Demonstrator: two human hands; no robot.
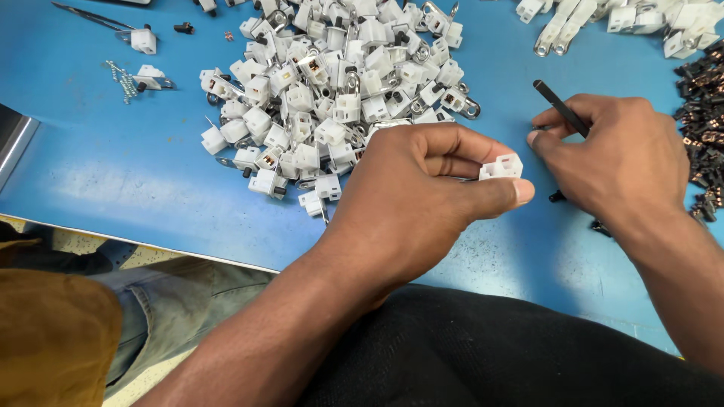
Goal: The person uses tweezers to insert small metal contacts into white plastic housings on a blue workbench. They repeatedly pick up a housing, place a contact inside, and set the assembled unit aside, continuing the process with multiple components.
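White plastic housing (501,166): small, pinched betw thumb + fingers of left hand (422,203), held just above blue table (113,181), centre-right, near edge. Right hand (615,162) just right of it, closed round thin black tool (562,108), tip angled far-left. Big pile of white housings (339,90) far-left of hands. Dark metal parts (705,113) at right edge. Small springs (121,79) far left.

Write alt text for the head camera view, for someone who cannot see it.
A person's left hand pinches a small white plastic part while the right hand holds a thin black tool beside it, above a blue table. Behind lies a heap of white parts.
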